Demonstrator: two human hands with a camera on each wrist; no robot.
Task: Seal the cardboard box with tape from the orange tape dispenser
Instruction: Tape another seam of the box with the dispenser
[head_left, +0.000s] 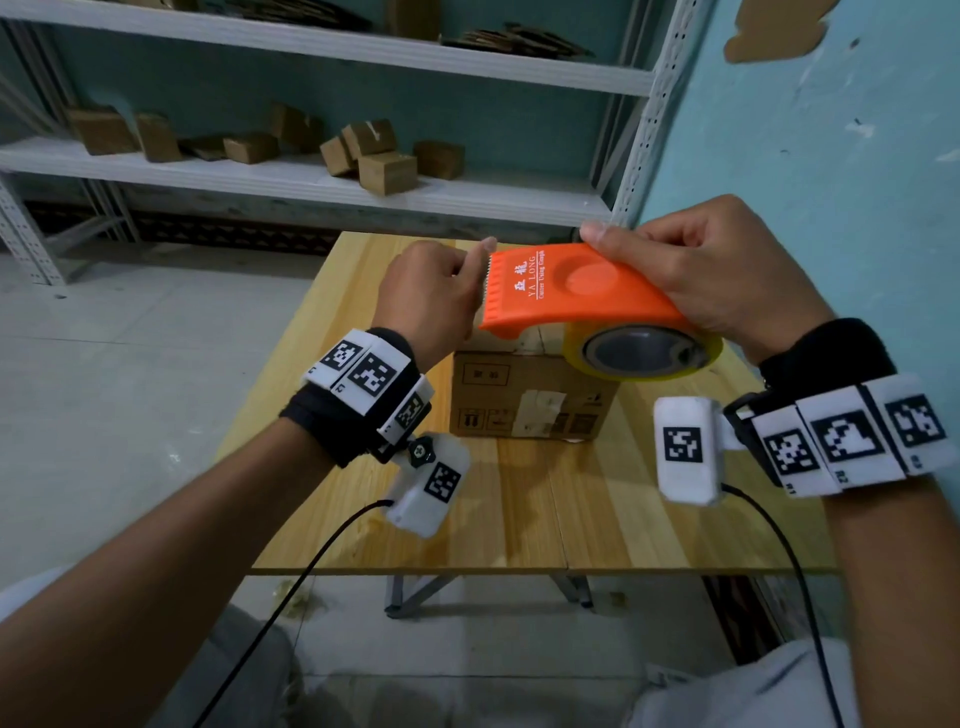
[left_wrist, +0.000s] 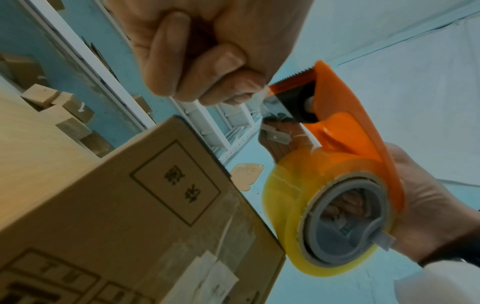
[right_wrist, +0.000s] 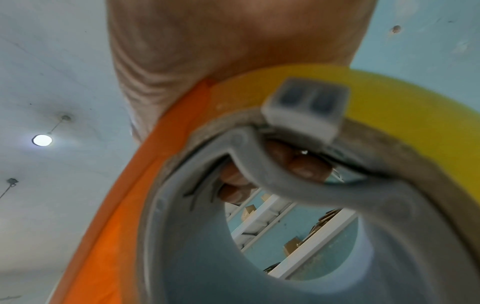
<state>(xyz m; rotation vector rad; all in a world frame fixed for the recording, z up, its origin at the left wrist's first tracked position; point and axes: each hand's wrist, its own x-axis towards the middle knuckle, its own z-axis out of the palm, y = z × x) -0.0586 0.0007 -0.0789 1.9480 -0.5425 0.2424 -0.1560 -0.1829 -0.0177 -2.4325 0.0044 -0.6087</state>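
My right hand (head_left: 711, 270) grips the orange tape dispenser (head_left: 566, 291) from above and holds it in the air over the cardboard box (head_left: 524, 400). Its yellowish tape roll (head_left: 644, 353) sits under the orange cover, seen close in the right wrist view as tape roll (right_wrist: 389, 98) with my fingertips (right_wrist: 298, 162) through the grey hub. My left hand (head_left: 436, 296) is curled at the dispenser's toothed blade end. In the left wrist view its fingers (left_wrist: 233, 88) pinch the clear tape end by the blade (left_wrist: 291, 76). The box (left_wrist: 135, 205) lies below, old tape patches on its side.
The box stands on a small wooden folding table (head_left: 519, 519). Behind it a white metal shelf rack (head_left: 311, 182) holds several small cardboard boxes. A blue wall (head_left: 805, 130) runs close along the right. Wrist camera cables hang below both arms.
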